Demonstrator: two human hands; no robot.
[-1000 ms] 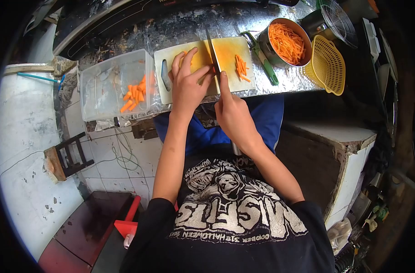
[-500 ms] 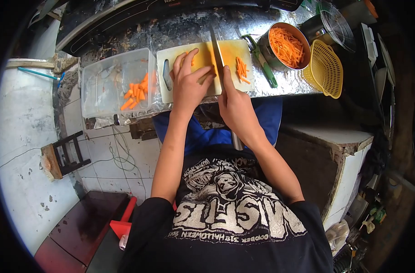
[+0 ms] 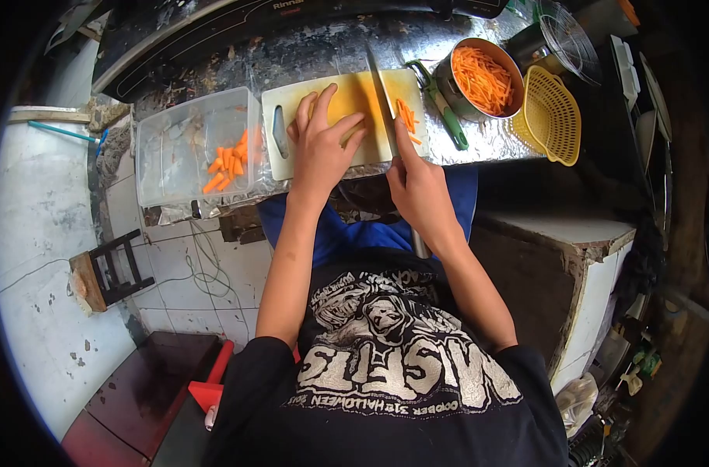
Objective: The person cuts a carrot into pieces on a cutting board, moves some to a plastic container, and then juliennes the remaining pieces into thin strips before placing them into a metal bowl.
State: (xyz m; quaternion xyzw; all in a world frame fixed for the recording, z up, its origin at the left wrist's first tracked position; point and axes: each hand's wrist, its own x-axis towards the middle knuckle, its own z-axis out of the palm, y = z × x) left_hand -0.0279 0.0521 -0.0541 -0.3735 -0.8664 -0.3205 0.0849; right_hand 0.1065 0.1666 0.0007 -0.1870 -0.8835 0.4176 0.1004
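On the white, yellow-stained cutting board (image 3: 280,167), my left hand (image 3: 323,148) rests with its fingers spread and bent; no carrot shows between them. My right hand (image 3: 423,191) grips a knife (image 3: 383,89), its index finger stretched along the blade's back. The blade points away from me across the right part of the board. Thin carrot strips (image 3: 406,117) lie just right of the blade, close to my right fingertip. Left of the board, a clear plastic container (image 3: 164,144) holds carrot chunks (image 3: 228,165).
A green-handled peeler (image 3: 450,123) lies right of the board. Beyond it stand a metal pot (image 3: 450,82) of shredded carrot (image 3: 483,79) and a yellow basket (image 3: 553,117). A black stove (image 3: 238,35) runs along the back. A small stool (image 3: 109,268) is at left.
My right hand and the knife have moved right, against the carrot strips, which now sit closer together beside the blade. My left hand stays at about the same place on the board.
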